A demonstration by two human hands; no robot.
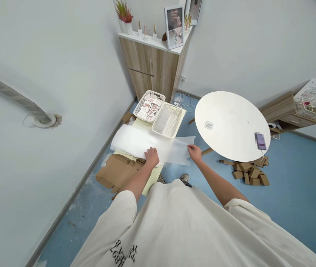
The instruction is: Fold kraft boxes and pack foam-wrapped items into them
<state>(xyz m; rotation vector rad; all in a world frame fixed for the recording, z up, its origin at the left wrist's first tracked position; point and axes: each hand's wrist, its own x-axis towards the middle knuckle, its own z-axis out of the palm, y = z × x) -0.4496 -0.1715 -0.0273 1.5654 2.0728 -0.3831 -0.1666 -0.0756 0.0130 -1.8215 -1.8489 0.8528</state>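
Observation:
A stack of thin white translucent sheets (135, 142) lies on a pale yellow table (152, 181). My left hand (151, 156) rests on the near edge of the stack, fingers curled down onto the paper. My right hand (195, 152) pinches the right edge of one sheet (178, 150) that sticks out past the table. Flattened brown cardboard boxes (117, 168) lie to the left of my left hand.
Two white plastic baskets stand at the table's far end, one (149, 106) with small packets, one (167, 119) nearly bare. A round white table (231, 124) stands to the right with a small device (260, 141) on it. Small cardboard boxes (250, 172) are heaped on the blue floor. A wooden cabinet (152, 66) fills the corner.

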